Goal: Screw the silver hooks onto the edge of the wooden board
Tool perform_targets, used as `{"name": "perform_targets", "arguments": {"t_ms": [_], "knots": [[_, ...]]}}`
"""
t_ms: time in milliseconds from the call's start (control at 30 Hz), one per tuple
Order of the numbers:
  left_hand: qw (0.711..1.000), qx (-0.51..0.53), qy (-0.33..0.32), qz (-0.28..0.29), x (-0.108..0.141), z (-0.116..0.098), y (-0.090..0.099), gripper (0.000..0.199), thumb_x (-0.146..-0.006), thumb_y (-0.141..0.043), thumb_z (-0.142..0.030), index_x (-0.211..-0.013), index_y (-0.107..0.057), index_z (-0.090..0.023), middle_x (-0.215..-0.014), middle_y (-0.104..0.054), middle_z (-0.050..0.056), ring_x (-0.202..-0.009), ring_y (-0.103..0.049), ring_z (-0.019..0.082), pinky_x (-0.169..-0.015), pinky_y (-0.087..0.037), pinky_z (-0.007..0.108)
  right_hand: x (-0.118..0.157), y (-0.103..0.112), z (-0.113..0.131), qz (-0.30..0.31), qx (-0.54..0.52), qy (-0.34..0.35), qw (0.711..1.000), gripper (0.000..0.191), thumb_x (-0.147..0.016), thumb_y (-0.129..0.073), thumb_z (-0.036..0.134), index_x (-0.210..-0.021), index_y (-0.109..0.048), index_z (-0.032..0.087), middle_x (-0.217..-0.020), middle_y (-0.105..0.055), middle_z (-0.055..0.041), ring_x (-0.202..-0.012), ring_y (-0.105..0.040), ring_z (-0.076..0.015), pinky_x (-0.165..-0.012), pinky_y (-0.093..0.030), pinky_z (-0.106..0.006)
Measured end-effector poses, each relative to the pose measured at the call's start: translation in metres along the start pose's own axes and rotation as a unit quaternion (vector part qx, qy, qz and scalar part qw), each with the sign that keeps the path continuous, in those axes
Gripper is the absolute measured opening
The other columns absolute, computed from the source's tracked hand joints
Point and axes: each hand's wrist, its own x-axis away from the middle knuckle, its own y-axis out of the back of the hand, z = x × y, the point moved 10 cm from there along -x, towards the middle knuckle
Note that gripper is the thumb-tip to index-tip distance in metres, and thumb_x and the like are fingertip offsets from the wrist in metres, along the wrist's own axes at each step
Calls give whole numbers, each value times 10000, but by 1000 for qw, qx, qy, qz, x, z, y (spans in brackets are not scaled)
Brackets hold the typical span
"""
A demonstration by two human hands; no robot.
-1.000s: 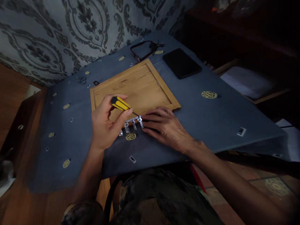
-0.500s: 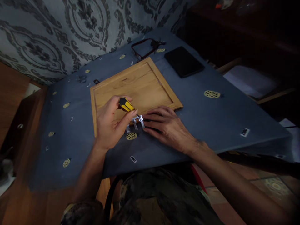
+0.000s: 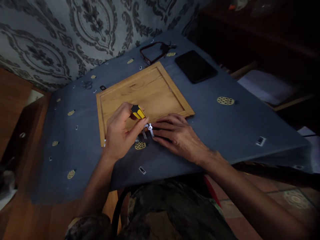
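Observation:
My left hand is closed around a screwdriver with a yellow and black handle. The screwdriver leans with its lower end at a silver metal hinge on the near edge of a wooden cabinet door. My right hand lies with fingers stretched out beside the hinge, fingertips against or very near it. Whether they pinch it is hard to see. Part of the metal fitting and the screwdriver's tip are hidden by my left fingers.
The door lies on a blue patterned tablecloth. Beyond it are eyeglasses with keys beside them, and a black tablet. A small clear item lies at the far left, near the patterned wall.
My left hand has shifted slightly right, and the screwdriver handle has turned more upright. My right hand and the door have stayed in place.

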Motion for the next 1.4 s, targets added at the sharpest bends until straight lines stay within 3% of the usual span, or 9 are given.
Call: {"name": "perform_targets", "arguments": {"t_ms": [300,500,900,1167,1400], "knots": [[999,-7,32,-3,2,4,1,156,-898,-711,-246,-1043,-659,-217,-964,-727,6,-899,-699,136,-820,-569,266,0,2,1,-3,3,1,1000,197,-992,-586,303,-1061,-761,245,-1168,-769,-29,-1120,-635,-244,-1015,-449,-479],[999,-49,22,0,1,-4,4,164,-902,-705,-217,-1056,-650,-221,-988,-752,-4,-910,-727,135,-845,-591,256,-2,5,3,1,11,-2,1000,214,-1005,-559,287,-1060,-761,243,-1171,-769,-32,-1119,-644,-237,-1004,-466,-469],[998,-14,28,48,-1,1,1,189,-907,-697,-199,-1081,-629,-226,-1052,-742,-4,-983,-722,138,-908,-586,253,-3,4,3,0,11,-3,1000,190,-996,-577,277,-1035,-754,224,-1159,-772,-34,-1123,-642,-246,-1025,-450,-474],[996,10,85,-38,1,4,26,205,-914,-700,-285,-1109,-641,-268,-1007,-710,10,-927,-702,169,-854,-593,330,-2,3,2,0,13,-4,1000,198,-995,-578,289,-1053,-761,241,-1170,-769,-30,-1123,-641,-246,-1014,-468,-481],[995,4,95,-14,5,13,14,198,-906,-713,-304,-1085,-644,-257,-1013,-707,20,-920,-698,168,-844,-585,324,-3,3,0,10,5,-13,1000,204,-990,-584,289,-1081,-767,282,-1178,-768,-29,-1139,-642,-251,-1017,-465,-500]]}}
